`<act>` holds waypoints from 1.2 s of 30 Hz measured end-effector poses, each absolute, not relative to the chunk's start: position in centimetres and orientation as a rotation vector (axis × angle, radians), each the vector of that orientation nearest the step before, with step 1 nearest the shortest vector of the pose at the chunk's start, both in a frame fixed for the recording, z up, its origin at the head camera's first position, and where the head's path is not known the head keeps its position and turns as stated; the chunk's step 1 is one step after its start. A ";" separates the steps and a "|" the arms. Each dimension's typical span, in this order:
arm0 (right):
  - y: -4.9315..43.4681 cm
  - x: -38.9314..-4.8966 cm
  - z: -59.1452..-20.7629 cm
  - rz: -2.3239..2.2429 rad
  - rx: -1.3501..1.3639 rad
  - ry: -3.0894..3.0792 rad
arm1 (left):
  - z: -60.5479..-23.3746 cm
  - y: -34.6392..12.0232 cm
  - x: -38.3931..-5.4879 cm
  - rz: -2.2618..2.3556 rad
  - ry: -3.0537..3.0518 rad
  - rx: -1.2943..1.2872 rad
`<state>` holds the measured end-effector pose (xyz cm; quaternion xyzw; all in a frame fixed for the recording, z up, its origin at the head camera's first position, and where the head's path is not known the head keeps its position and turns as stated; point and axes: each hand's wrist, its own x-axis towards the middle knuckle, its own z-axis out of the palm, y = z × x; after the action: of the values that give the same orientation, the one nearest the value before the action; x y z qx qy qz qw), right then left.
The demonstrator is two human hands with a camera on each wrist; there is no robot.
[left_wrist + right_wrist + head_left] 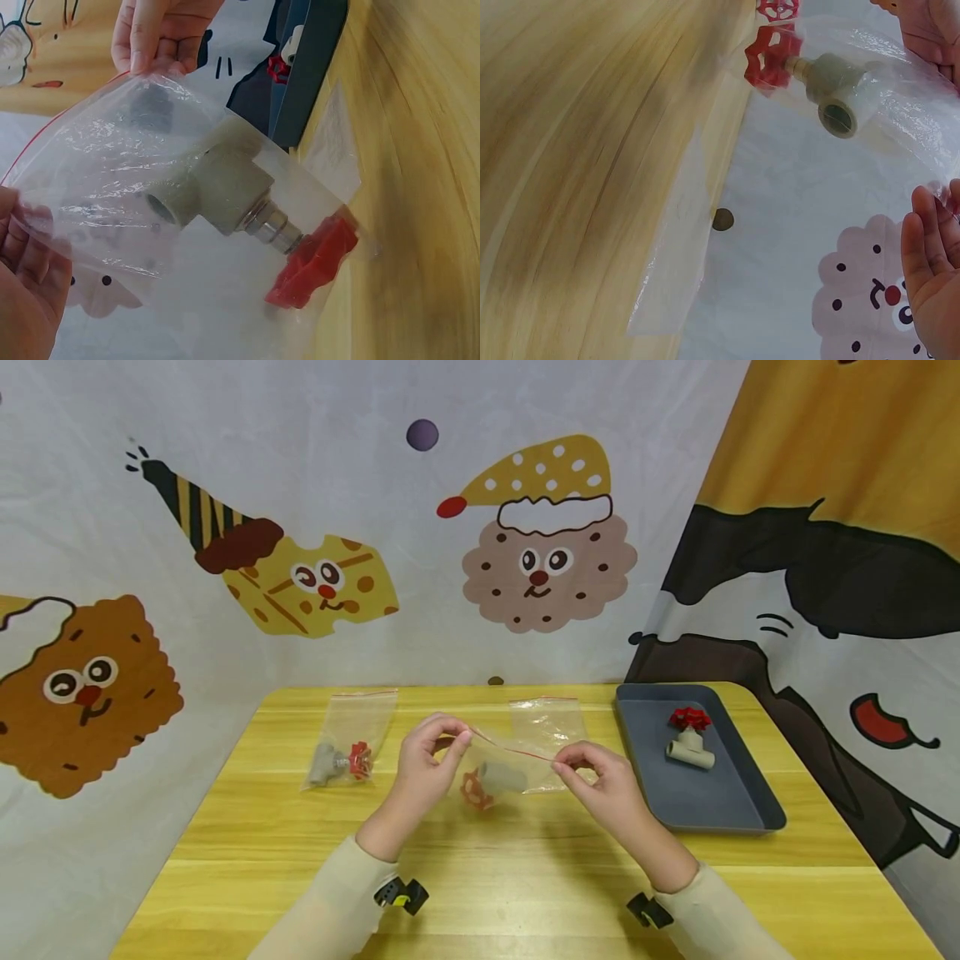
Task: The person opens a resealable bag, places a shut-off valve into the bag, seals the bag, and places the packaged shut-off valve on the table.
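A clear zip bag (112, 165) with a red strip along its top hangs above the table. Inside it is a grey-beige pipe valve (232, 180) with a red handwheel (319, 262). My left hand (431, 760) pinches one top corner between thumb and fingers. At the other end of the red strip, my right hand (600, 777) pinches the opposite corner, so the strip is stretched between the two. The valve lies low in the bag, with the wheel toward the bottom corner. Whether the zip is fully sealed cannot be made out.
To the left, another zip bag (367, 718) with a valve lies on the wooden table (495, 893). Behind the held bag lies a flat zip bag (551, 718). A grey tray (712, 806) at the right holds a loose valve (690, 747). A printed cloth (420, 568) hangs behind.
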<state>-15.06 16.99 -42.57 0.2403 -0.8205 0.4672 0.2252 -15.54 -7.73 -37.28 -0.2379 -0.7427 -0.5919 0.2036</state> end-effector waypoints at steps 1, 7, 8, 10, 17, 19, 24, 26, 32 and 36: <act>17.0 -15.1 -42.6 1.293 0.667 -2.258 | -37.2 -7.7 -15.5 -1.647 -2.074 -0.672; 16.6 -15.4 -42.7 1.330 0.678 -2.225 | -37.0 -7.5 -15.4 -1.629 -2.067 -0.699; 16.4 -15.4 -42.6 1.336 0.668 -2.241 | -37.0 -7.5 -15.4 -1.624 -2.066 -0.704; 16.0 -15.5 -42.3 1.353 0.644 -2.306 | -36.9 -7.4 -15.4 -1.619 -2.065 -0.711; 14.5 -16.0 -41.1 1.210 0.611 -2.626 | -36.6 -7.3 -15.3 -1.554 -2.080 -0.729; 14.1 -16.1 -40.9 1.148 0.625 -2.663 | -36.8 -7.3 -15.4 -1.540 -2.087 -0.737; 12.9 -16.2 -39.8 1.179 0.710 -2.566 | -38.3 -7.4 -16.3 -1.534 -2.096 -0.758; 12.3 -16.2 -39.3 1.213 0.758 -2.486 | -39.1 -7.5 -16.7 -1.528 -2.105 -0.762; 10.9 -16.3 -38.3 1.279 0.806 -2.340 | -40.1 -7.8 -17.1 -1.500 -2.132 -0.774; 10.5 -16.3 -38.1 1.310 0.790 -2.314 | -40.2 -7.8 -17.2 -1.488 -2.135 -0.792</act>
<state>-16.28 10.46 -38.11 0.2800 -0.8201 0.4644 0.1826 -17.17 -7.85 -40.24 -0.2845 -0.7676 -0.5349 0.2090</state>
